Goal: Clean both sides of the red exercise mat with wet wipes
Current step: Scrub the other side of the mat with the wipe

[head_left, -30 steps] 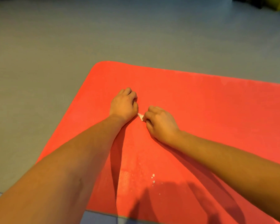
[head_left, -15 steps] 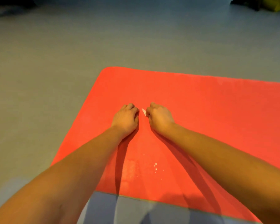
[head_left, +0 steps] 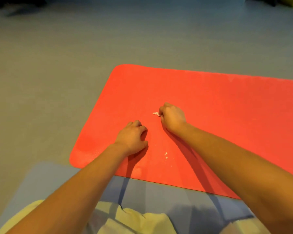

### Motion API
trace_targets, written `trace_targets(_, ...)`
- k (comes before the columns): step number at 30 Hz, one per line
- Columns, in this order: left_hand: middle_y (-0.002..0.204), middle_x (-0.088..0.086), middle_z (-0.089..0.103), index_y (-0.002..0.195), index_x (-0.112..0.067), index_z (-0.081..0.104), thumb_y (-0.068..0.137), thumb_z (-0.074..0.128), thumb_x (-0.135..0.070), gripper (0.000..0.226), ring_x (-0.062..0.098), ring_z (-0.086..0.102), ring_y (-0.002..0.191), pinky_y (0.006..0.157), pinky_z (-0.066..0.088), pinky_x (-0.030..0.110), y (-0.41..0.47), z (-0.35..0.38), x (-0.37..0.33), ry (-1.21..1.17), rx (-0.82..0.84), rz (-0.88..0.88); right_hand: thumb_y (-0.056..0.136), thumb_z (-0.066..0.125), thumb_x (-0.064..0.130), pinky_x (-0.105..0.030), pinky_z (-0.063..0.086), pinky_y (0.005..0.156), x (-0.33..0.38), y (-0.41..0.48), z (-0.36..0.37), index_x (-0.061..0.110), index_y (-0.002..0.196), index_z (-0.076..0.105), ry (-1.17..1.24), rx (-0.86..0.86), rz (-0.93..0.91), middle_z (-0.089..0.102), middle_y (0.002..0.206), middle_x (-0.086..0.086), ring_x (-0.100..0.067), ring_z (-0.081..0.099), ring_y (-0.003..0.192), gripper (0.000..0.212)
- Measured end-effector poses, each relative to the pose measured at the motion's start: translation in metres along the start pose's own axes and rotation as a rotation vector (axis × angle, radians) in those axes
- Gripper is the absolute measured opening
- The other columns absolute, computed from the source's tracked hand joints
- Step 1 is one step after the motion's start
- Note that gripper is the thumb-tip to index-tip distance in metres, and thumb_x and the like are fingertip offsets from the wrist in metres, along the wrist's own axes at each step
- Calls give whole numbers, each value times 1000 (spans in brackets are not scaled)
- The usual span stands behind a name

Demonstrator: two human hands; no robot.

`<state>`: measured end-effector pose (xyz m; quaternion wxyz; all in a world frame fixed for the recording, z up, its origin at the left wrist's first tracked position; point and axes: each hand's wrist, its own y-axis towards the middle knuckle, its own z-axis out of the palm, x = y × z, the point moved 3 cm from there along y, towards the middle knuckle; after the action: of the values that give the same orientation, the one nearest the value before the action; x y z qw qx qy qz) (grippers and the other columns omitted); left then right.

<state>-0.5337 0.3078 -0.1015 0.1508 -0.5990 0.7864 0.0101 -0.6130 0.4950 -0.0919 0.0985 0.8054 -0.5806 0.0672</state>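
The red exercise mat (head_left: 227, 115) lies flat on the grey floor, its rounded left end in view. My right hand (head_left: 172, 117) rests on the mat with curled fingers that pinch a small white wet wipe (head_left: 156, 113), of which only a tip shows. My left hand (head_left: 133, 138) sits on the mat nearer to me, fingers curled, holding nothing that I can see. A few white specks (head_left: 166, 154) lie on the mat between my forearms.
Grey floor (head_left: 57, 81) surrounds the mat on the far and left sides. My pale clothing (head_left: 134, 222) fills the bottom edge. Dark objects (head_left: 276, 1) and something yellow sit at the far top right corner.
My left hand has drawn back toward me, apart from my right hand. The right hand stays forward with the wipe. The view has pulled back, showing the mat's near edge and my clothing.
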Motion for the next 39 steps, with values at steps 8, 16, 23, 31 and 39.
trace_targets(8,157,2,41,145,-23,57,85,78,-38,66,27,40,141,115,37,36,-31,12,-4,-134,-20,-25,85,58,18,-40,49,63,41,-117,4,20,94,70,149,58,-206,59,89,-2,-30,62,83,15)
trace_targets(16,165,6,32,153,-21,48,81,83,-41,82,28,32,149,121,30,35,-36,11,-8,-112,58,-18,86,60,18,-36,44,66,37,-106,3,21,95,72,137,56,-182,59,90,-2,-29,62,88,16)
trace_targets(23,165,6,28,155,-22,45,74,88,-48,95,30,31,148,121,32,38,-46,10,-12,-64,135,-3,86,57,18,-37,45,66,46,-102,2,22,96,71,112,53,-77,60,94,-2,-30,63,87,18)
trace_targets(31,137,4,47,131,-20,62,78,86,-43,62,31,43,126,105,45,45,-34,7,-17,-75,89,-21,88,55,21,-38,47,62,66,-196,2,23,95,68,165,205,-414,56,91,1,-25,59,84,15)
trace_targets(39,134,6,49,127,-21,61,96,58,-26,32,34,46,122,88,52,52,-42,16,-18,-76,-68,-20,87,58,17,-39,48,64,56,-141,1,20,97,72,127,93,-129,58,91,-3,-31,61,87,17)
